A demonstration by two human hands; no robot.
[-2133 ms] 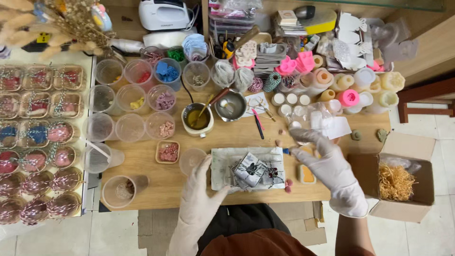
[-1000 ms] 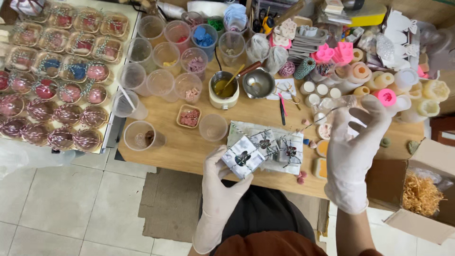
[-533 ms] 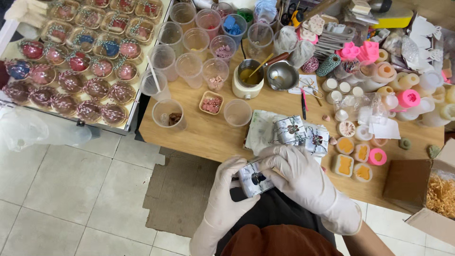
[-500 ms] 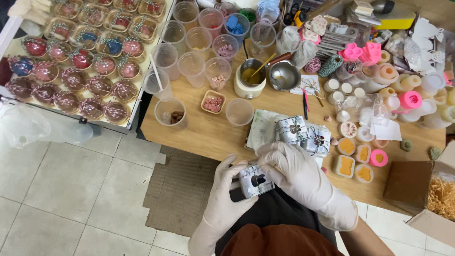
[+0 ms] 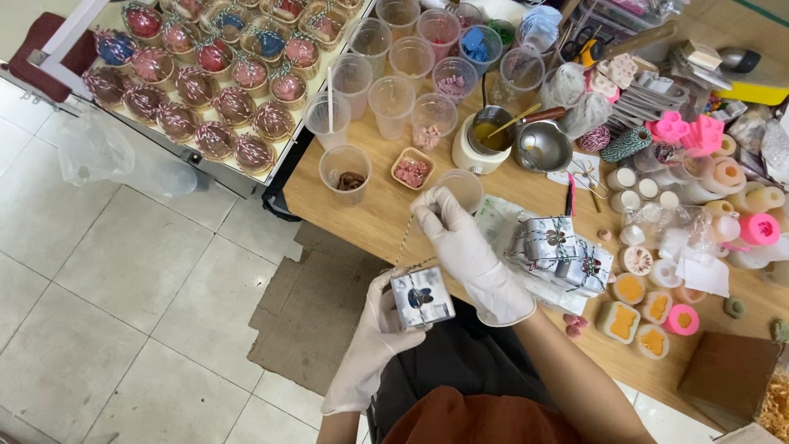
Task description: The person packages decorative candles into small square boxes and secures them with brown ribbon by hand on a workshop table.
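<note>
My left hand, in a white glove, holds a small silver-wrapped box over my lap, just off the wooden table's near edge. My right hand, also gloved, pinches a thin striped string that runs up from the box and pulls it taut above the table edge. Two more silver boxes tied with string lie on a clear sheet to the right of my right hand.
Clear plastic cups, a wax pot and a metal pan fill the table's far side. Small candles and pink moulds crowd the right. A rack of wrapped round candles stands at left. A cardboard box sits at lower right.
One silver box came off the table into both hands over my lap. My right hand has since risen, drawing the string upward from the box.
</note>
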